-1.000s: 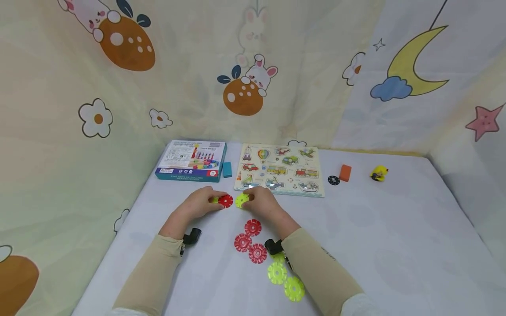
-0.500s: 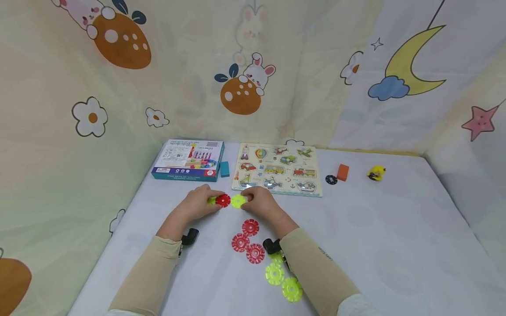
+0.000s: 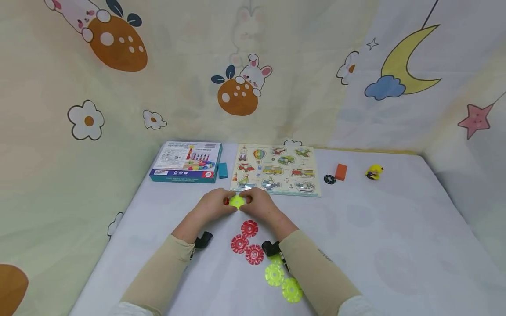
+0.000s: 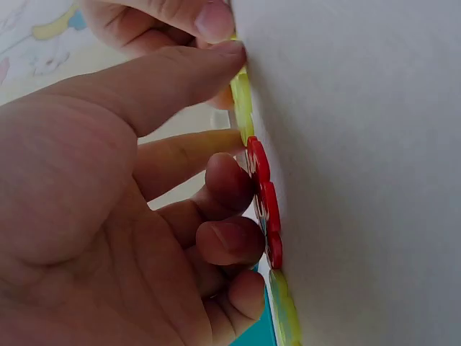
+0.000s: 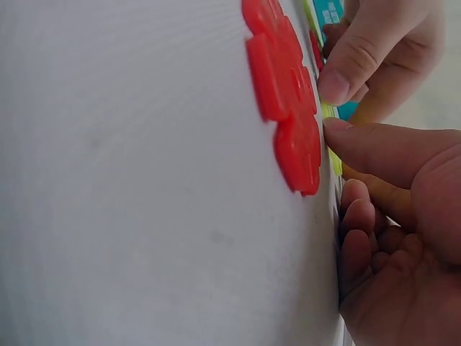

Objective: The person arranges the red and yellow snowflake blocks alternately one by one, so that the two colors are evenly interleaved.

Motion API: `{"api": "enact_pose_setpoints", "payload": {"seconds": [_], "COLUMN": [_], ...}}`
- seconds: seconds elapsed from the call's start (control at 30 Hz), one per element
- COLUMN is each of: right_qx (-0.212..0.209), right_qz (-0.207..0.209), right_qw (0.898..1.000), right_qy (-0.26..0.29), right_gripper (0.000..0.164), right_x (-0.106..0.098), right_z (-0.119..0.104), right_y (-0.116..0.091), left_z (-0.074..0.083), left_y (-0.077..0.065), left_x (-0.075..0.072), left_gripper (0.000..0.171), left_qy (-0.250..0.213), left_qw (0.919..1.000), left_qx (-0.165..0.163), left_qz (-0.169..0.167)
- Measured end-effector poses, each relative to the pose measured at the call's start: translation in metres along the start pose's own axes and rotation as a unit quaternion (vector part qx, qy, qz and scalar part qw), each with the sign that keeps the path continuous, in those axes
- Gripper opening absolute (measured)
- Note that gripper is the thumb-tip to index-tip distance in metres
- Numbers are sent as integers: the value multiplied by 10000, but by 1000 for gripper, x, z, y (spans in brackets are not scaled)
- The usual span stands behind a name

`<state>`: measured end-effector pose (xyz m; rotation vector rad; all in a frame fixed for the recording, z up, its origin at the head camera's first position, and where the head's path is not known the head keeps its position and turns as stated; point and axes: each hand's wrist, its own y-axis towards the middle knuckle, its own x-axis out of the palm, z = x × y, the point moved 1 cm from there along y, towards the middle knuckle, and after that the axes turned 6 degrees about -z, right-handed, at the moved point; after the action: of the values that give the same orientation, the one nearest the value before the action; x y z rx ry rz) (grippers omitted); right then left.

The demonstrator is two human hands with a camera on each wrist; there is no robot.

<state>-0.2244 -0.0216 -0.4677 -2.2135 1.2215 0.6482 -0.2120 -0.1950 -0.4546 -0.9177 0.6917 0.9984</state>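
My left hand (image 3: 215, 206) and right hand (image 3: 261, 205) meet just in front of the puzzle board, both pinching one yellow-green notched plastic disc (image 3: 237, 201) by its opposite edges. In the left wrist view a red notched disc (image 4: 265, 198) and a second yellow-green disc (image 4: 285, 306) line up with it, edge to edge, in a row under the left hand's curled fingers. From above, the left hand mostly hides these two. The right wrist view shows the right thumb (image 5: 367, 144) at the pinched disc's edge, with the left thumb close beside it.
Several loose red discs (image 3: 254, 254) and yellow-green discs (image 3: 274, 274) lie nearer, some partly under the right sleeve. Behind the hands are a boxed set (image 3: 186, 162), a teal block (image 3: 223, 170) and the puzzle board (image 3: 276, 164). Farther right sit a black chip (image 3: 330, 179), an orange block (image 3: 341, 172) and a yellow toy (image 3: 374, 172).
My left hand has moved right from the red disc and now pinches the yellow-green disc's left edge. The gap between the hands has closed; the right hand keeps its hold.
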Motion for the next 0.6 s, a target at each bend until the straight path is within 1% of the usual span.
{"api": "enact_pose_setpoints", "payload": {"seconds": [0.1, 0.17, 0.3, 0.4, 0.5, 0.6], "right_qx": [-30, -14, -41, -196, -382, -380], "right_qz": [-47, -103, -338, -559, -810, -1021], "right_qw": [10000, 9999, 9994, 9981, 9957, 9934], "right_qy": [-47, -60, -45, -159, -229, -356], "right_gripper": [42, 42, 42, 40, 39, 39], "right_x": [0, -3, -9, -13, -15, -14], "right_z": [0, 0, 1, -1, -4, -7], "right_y": [0, -2, -11, -24, -40, -58], "left_z": [-3, -5, -6, -6, -8, -10], "left_y": [1, 1, 2, 0, -2, -3], "left_x": [2, 3, 5, 5, 3, 2], "left_gripper": [53, 52, 52, 51, 50, 50], "left_qy": [-80, -144, -220, -259, -293, -326], "left_qw": [10000, 9998, 9997, 9996, 9996, 9994], "left_qx": [-29, 38, 123, 67, 14, 22], "left_qz": [46, 95, 45, 8, 56, 85]}}
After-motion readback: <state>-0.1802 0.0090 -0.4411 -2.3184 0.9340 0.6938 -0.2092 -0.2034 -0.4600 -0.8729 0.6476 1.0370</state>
